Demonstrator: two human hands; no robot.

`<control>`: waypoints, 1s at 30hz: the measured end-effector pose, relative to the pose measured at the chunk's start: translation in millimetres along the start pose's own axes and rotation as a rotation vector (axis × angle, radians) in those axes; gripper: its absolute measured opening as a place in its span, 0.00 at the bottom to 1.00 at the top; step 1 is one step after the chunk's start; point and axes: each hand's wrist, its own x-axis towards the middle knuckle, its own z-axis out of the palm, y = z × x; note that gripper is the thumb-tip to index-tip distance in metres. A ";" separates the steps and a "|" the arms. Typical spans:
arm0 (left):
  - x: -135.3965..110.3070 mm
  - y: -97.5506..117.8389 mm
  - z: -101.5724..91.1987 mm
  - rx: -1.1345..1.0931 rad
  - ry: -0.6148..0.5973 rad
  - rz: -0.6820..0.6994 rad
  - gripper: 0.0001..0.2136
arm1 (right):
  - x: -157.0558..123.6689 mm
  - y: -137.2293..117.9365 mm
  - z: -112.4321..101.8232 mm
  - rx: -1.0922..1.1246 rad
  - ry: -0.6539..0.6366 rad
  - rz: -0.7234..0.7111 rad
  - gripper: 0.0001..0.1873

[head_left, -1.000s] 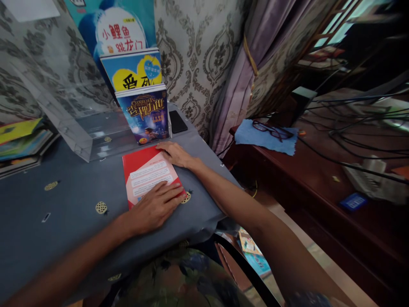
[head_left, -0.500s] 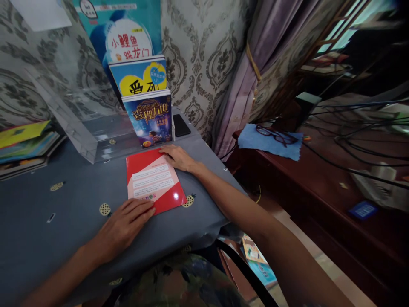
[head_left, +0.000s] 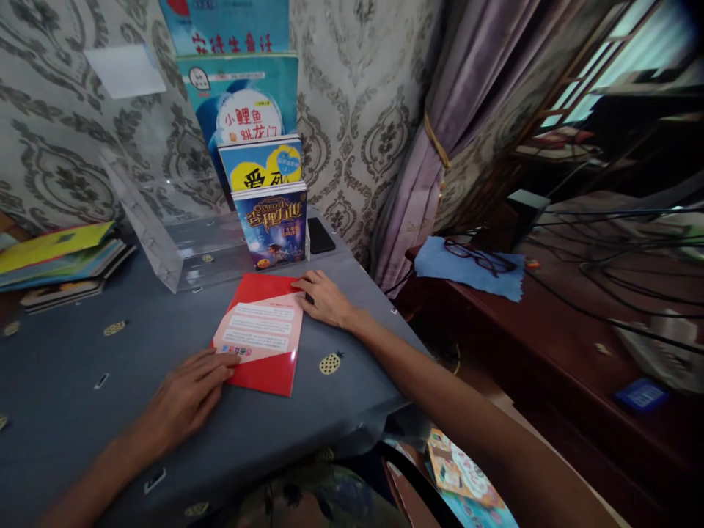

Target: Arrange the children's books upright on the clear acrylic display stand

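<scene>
A thin red book (head_left: 258,337) lies flat on the grey tablecloth, turned at a slant, with a pale pink band of small print across its cover. My left hand (head_left: 190,389) rests by the lower left edge, its stretched fingertips lying on the cover. At the upper right edge is my right hand (head_left: 325,299), fingers extended and touching the book there, the thumb lower along the same side. Just beyond the red book, a dark blue book (head_left: 275,231) stands upright in a clear plastic rack (head_left: 162,253). Behind it rise a blue and yellow book (head_left: 261,165) and a teal book (head_left: 242,92).
A stack of books (head_left: 66,253) lies at the left of the table. A black phone (head_left: 320,236) is right of the rack. On the brown desk (head_left: 555,330) are glasses (head_left: 478,257) on a blue cloth (head_left: 440,268) and tangled cables (head_left: 621,257). More books (head_left: 462,469) lie below the table's right side.
The red book has turned clockwise on the table, both hands staying at its edges. The view has tilted upward, so more of the tall teal books shows.
</scene>
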 end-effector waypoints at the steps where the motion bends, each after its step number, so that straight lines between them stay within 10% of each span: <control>1: 0.7 -1.6 -1.4 -0.004 -0.001 -0.023 0.12 | -6.1 -2.0 -1.9 -0.016 0.006 0.006 0.18; 11: 18.0 -18.4 -0.9 0.036 -0.147 -0.250 0.21 | -62.4 -29.2 -17.7 -0.110 0.069 0.074 0.13; 21: 62.4 -61.7 20.9 0.197 -0.268 -0.350 0.26 | -58.7 -43.5 -20.6 0.083 0.055 0.047 0.15; 30: 118.3 10.1 53.1 0.163 -0.142 -0.054 0.18 | -32.2 1.5 -15.9 0.656 0.045 0.179 0.20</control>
